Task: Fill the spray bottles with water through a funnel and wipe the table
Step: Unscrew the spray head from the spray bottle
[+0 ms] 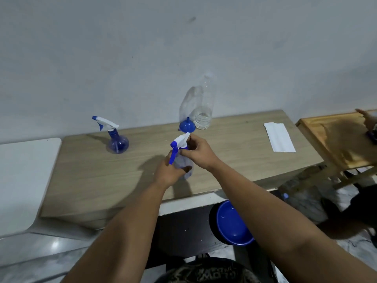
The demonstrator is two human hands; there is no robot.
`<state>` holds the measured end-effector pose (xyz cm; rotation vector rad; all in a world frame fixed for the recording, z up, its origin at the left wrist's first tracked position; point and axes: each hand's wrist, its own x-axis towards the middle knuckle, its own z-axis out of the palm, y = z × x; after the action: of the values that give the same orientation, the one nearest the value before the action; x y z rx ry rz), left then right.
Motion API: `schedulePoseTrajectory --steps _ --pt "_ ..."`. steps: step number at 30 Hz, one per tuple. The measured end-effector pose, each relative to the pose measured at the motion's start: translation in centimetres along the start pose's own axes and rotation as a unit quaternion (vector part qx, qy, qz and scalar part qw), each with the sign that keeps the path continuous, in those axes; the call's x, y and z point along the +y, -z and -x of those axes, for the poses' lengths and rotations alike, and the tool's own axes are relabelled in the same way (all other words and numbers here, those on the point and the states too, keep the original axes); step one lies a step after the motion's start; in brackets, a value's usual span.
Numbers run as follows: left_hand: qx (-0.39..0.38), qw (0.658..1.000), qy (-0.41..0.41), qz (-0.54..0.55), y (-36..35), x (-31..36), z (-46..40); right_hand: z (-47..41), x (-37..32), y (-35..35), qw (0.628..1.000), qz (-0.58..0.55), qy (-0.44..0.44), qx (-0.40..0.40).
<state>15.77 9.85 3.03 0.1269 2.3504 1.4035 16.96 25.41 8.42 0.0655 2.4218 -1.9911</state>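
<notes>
Gripping the near spray bottle [184, 160] in the middle of the table [85, 180], a little toward the front edge, the person is working on its trigger head [180, 142]. The left hand [170, 172] is wrapping around the clear body, fingers clenched on it to keep it upright, while the right hand [196, 152] is pinching the white-and-blue head between thumb and fingertips, seemingly twisting it; whether on or off I cannot tell, and the water level inside is hidden by the hands. Just behind, near the back edge, the blue funnel [187, 126] is lying beside a clear water bottle [204, 111] holding only a little water at its bottom. The second spray bottle [117, 140] is standing capped toward the back left corner, well apart. A folded paper towel [279, 138] is lying toward the right edge, untouched, so wiping is looking not yet begun. By my judgement, the next move is calling for a steady hold on the body while the head turns on its thread, keeping the bottle level so nothing spills.
</notes>
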Motion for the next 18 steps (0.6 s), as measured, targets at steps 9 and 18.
schedulePoseTrajectory --steps 9,18 --pt "0.008 1.0 -0.001 0.009 -0.8 0.4 1.0 0.4 0.7 0.7 1.0 -0.007 -0.003 -0.014" --pt "0.024 1.0 0.001 -0.011 -0.3 1.4 -0.3 -2.1 -5.6 2.3 0.99 -0.139 0.014 0.015"
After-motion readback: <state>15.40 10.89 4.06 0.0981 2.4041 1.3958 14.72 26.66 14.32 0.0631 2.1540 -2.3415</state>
